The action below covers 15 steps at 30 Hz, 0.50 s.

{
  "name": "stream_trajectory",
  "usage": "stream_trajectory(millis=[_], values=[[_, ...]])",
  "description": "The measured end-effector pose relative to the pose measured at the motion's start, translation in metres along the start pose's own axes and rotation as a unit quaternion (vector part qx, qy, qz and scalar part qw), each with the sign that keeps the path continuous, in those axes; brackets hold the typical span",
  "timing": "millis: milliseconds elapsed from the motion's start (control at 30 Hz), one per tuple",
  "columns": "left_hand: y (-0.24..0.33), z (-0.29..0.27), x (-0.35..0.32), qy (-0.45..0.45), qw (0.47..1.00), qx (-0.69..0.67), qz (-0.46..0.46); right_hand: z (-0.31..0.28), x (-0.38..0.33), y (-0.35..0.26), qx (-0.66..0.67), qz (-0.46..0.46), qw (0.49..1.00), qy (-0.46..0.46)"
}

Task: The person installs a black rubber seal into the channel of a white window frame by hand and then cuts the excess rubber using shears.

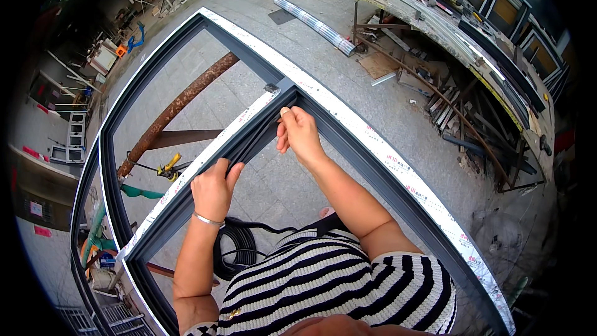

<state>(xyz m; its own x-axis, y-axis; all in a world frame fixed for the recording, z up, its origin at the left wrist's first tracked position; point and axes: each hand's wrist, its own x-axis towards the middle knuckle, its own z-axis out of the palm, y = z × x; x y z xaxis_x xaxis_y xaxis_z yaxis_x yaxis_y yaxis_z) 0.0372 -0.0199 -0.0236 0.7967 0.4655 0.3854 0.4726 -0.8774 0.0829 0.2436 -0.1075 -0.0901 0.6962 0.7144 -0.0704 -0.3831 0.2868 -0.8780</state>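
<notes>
A large dark grey window frame (367,137), its face covered in white printed film, lies raised in front of me. My right hand (300,137) is closed in a pinch on a black rubber sealing strip (260,137), close to the corner where the crossbar (205,143) meets the far rail. Lower down the same crossbar, my left hand (213,191) is bent over its inner edge, with fingers and thumb on the strip. Below, a coil of black strip (238,250) hangs or lies beside my body; what supports it is hidden.
Under the frame run a rusty pipe (183,101) and yellow-handled pliers (169,167). A cluttered workbench (429,15) stands at the far right, with scrap profiles (448,99) beneath. A wrapped roll (314,23) lies on the paved floor. Junk lines the left wall.
</notes>
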Motion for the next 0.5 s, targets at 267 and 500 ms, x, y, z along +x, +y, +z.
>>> stream_trajectory(millis=[267,500], values=[[0.0065,-0.0041,0.0015,0.001,1.0,-0.004,0.005,-0.0021,0.003,-0.0021,-0.005,0.02,1.0,-0.004],[0.0094,-0.0046,0.0031,0.001,1.0,-0.011,0.009,-0.0011,0.0043,-0.0013,-0.009,0.014,1.0,0.002]])
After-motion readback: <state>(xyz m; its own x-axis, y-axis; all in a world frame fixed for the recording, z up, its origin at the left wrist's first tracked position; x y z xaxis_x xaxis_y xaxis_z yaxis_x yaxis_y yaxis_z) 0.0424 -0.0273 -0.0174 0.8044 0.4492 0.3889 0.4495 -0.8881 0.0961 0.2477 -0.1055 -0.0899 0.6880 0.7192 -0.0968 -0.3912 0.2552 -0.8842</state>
